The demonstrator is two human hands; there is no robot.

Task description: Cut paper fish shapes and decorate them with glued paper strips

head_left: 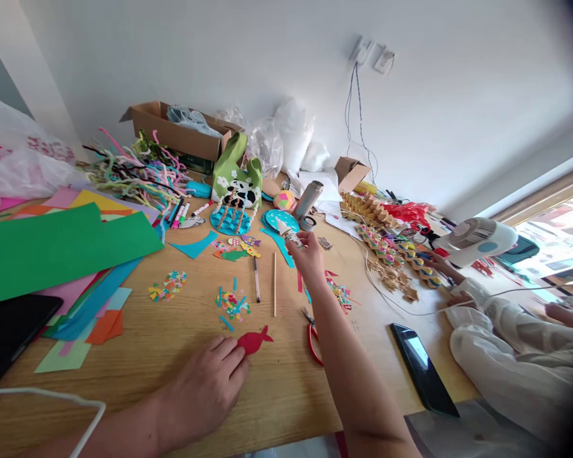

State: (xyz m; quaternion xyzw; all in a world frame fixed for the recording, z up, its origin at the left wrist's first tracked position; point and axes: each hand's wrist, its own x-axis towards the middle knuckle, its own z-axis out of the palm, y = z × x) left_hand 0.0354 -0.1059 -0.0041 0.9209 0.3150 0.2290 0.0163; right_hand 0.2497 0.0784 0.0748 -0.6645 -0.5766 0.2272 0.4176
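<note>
My left hand (209, 376) rests on the wood, fingers together, their tips on the head end of a red paper fish (254, 342). Farther out, my right hand (306, 253) grips a small white glue bottle (290, 234) whose tip points up and left, in front of a blue round piece (273, 217). Red-handled scissors (311, 337) lie partly hidden beneath my right forearm. Between the hands are a wooden stick (274, 285), a pen (256, 280) and a pile of paper bits (233, 303). Patterned paper fish (233, 248) lie beyond the pen.
Coloured paper sheets (62, 248) cover the left side. Pipe cleaners (138, 172), a cardboard box (176, 130) and a metal flask (308, 200) stand behind. Right are a phone (423, 369), a cable, a small fan (480, 242) and another person's sleeve (506, 343).
</note>
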